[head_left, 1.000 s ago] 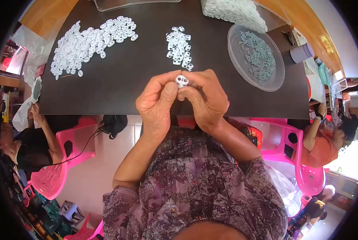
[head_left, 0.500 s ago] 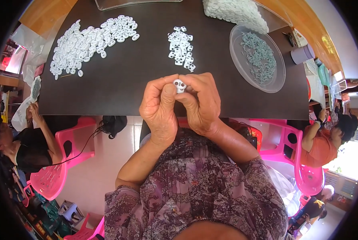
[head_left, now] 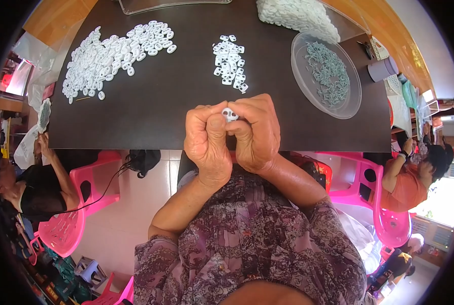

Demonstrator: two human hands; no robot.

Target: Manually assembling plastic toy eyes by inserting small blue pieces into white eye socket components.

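Dark worktop (head_left: 151, 112) carries white oval parts (head_left: 105, 57); left hand (head_left: 206, 142) and right hand (head_left: 257, 136) (both bare) side by side, grip clamped on 1 small white piece (head_left: 230, 115).

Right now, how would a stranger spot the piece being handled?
Find the dark table, then its near edge. The left hand and right hand meet there, pinching a small white piece with dark openings. Unlike the white pile beyond, it is held.

Piece (head_left: 230, 115): small, white, rounded; dark openings in its visible face. Pinched between thumbs and fingers of left hand (head_left: 207, 142) and right hand (head_left: 257, 133), openings facing the camera; edges partly hidden by fingers.
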